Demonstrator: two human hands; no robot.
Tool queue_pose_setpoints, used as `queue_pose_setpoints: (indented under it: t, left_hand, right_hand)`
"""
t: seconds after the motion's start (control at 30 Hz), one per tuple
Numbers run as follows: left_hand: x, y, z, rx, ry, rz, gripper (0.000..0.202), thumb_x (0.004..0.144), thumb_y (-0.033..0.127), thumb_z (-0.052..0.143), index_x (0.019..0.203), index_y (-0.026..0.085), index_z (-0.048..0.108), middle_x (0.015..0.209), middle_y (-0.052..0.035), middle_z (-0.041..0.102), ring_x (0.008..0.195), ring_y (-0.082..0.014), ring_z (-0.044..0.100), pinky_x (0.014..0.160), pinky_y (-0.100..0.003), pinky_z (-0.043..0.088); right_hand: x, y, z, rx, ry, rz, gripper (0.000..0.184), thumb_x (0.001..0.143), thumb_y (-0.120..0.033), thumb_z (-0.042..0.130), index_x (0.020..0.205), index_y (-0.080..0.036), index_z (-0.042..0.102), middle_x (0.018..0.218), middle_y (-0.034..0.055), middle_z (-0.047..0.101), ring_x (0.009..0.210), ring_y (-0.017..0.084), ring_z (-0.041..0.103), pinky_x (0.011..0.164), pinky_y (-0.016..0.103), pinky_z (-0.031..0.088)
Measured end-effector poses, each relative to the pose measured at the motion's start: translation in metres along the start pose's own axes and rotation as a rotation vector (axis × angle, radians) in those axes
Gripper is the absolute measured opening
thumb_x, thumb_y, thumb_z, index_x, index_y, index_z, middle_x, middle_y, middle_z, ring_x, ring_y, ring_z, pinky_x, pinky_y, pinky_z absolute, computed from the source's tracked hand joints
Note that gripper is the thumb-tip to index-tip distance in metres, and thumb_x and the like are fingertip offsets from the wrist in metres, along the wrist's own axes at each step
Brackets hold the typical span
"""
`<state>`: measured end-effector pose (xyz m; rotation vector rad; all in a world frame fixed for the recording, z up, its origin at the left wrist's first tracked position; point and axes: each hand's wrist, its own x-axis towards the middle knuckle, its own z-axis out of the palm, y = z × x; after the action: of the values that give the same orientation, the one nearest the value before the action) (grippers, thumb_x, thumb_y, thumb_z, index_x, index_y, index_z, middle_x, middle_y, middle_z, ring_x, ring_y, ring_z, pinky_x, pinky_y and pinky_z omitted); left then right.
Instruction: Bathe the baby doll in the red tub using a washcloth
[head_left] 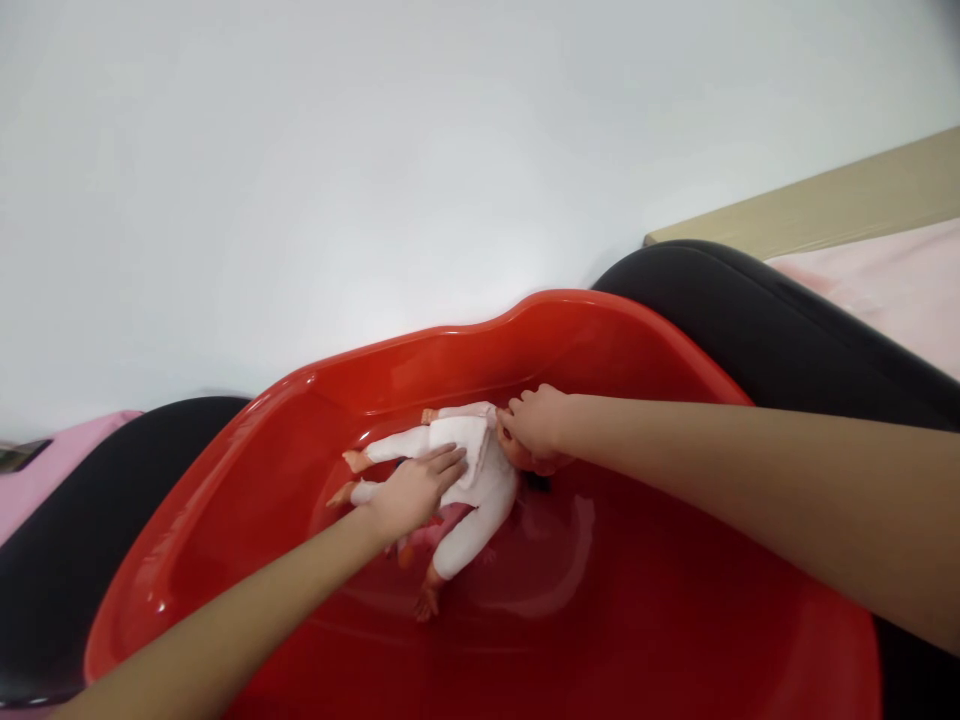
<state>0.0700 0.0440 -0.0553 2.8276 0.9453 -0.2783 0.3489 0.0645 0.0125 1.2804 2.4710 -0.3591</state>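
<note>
The left hand (416,490) rests flat, grip apart, on a doll's (427,600) white sleepsuit (469,440); the right hand (534,430) grip is clamped on its collar. Both are over a red plastic tub (442,340).

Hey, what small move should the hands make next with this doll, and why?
Probably press the folded white flap flat across the doll with the left hand: the flap sits loose and doubled on the chest beneath those fingers, while the right hand steadies the neck inside the red tub.

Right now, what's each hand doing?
Left hand: open, flat on the doll's white outfit.
Right hand: closed, gripping that outfit at its top edge.
</note>
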Motion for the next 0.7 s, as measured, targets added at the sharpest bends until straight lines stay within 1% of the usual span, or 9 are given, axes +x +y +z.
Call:
queue_pose_setpoints:
  t: [0.1, 0.2, 0.27, 0.37, 0.47, 0.57, 0.7]
  left_hand:
    - [-0.023, -0.013, 0.003, 0.019, -0.063, -0.07, 0.056, 0.091, 0.008, 0.05, 0.146, 0.019, 0.058, 0.157, -0.0101, 0.053, 0.15, -0.0288, 0.044, 0.12, -0.044, 0.045]
    - [-0.044, -0.027, 0.005, 0.039, -0.08, -0.123, 0.056, 0.089, 0.004, 0.052, 0.143, 0.017, 0.061, 0.152, -0.0131, 0.057, 0.146, -0.0297, 0.049, 0.118, -0.044, 0.047]
    - [-0.058, -0.036, 0.006, 0.045, -0.08, -0.143, 0.053, 0.089, 0.004, 0.053, 0.139, 0.017, 0.063, 0.148, -0.0142, 0.061, 0.141, -0.0299, 0.054, 0.116, -0.045, 0.049]
    - [-0.076, -0.048, 0.008, 0.047, -0.118, -0.188, 0.048, 0.095, 0.007, 0.047, 0.139, 0.019, 0.064, 0.147, -0.0134, 0.062, 0.135, -0.0282, 0.06, 0.112, -0.043, 0.052]
    - [-0.095, -0.06, 0.012, 0.053, -0.161, -0.244, 0.049, 0.099, 0.008, 0.039, 0.139, 0.021, 0.064, 0.15, -0.0114, 0.06, 0.136, -0.0267, 0.06, 0.112, -0.04, 0.051]
    - [-0.112, -0.074, 0.015, 0.072, -0.207, -0.29, 0.048, 0.1, 0.01, 0.038, 0.137, 0.023, 0.066, 0.152, -0.0103, 0.058, 0.137, -0.0264, 0.059, 0.113, -0.04, 0.05]
    - [-0.128, -0.088, 0.015, 0.104, -0.255, -0.339, 0.053, 0.098, 0.007, 0.038, 0.141, 0.024, 0.063, 0.152, -0.0119, 0.058, 0.14, -0.0272, 0.056, 0.113, -0.04, 0.048]
  right_hand:
    - [-0.001, -0.001, 0.0, 0.004, -0.03, 0.021, 0.093, 0.062, -0.023, 0.084, 0.149, -0.013, 0.052, 0.134, 0.0229, 0.063, 0.114, 0.039, 0.065, 0.098, 0.052, 0.052]
    - [-0.002, -0.001, 0.0, -0.002, -0.011, 0.034, 0.085, 0.067, -0.025, 0.08, 0.147, -0.015, 0.054, 0.134, 0.0226, 0.063, 0.112, 0.039, 0.065, 0.097, 0.052, 0.051]
    - [-0.002, 0.0, 0.0, -0.026, -0.027, 0.026, 0.085, 0.068, -0.027, 0.08, 0.148, -0.015, 0.053, 0.135, 0.0216, 0.062, 0.111, 0.038, 0.065, 0.097, 0.051, 0.051]
    - [-0.001, 0.001, -0.001, -0.037, -0.078, 0.017, 0.089, 0.067, -0.029, 0.079, 0.15, -0.014, 0.049, 0.138, 0.0205, 0.059, 0.113, 0.037, 0.063, 0.099, 0.049, 0.051]
    - [-0.003, 0.001, -0.004, -0.014, -0.08, 0.018, 0.088, 0.068, -0.029, 0.078, 0.15, -0.012, 0.048, 0.138, 0.0217, 0.059, 0.114, 0.038, 0.062, 0.099, 0.05, 0.049]
    - [-0.006, 0.0, -0.006, 0.019, -0.069, 0.021, 0.083, 0.069, -0.026, 0.077, 0.147, -0.012, 0.051, 0.136, 0.0222, 0.06, 0.113, 0.039, 0.063, 0.099, 0.051, 0.049]
    - [-0.007, 0.0, -0.006, 0.027, -0.053, 0.022, 0.08, 0.068, -0.023, 0.078, 0.143, -0.012, 0.055, 0.135, 0.0224, 0.061, 0.113, 0.04, 0.064, 0.099, 0.053, 0.049]
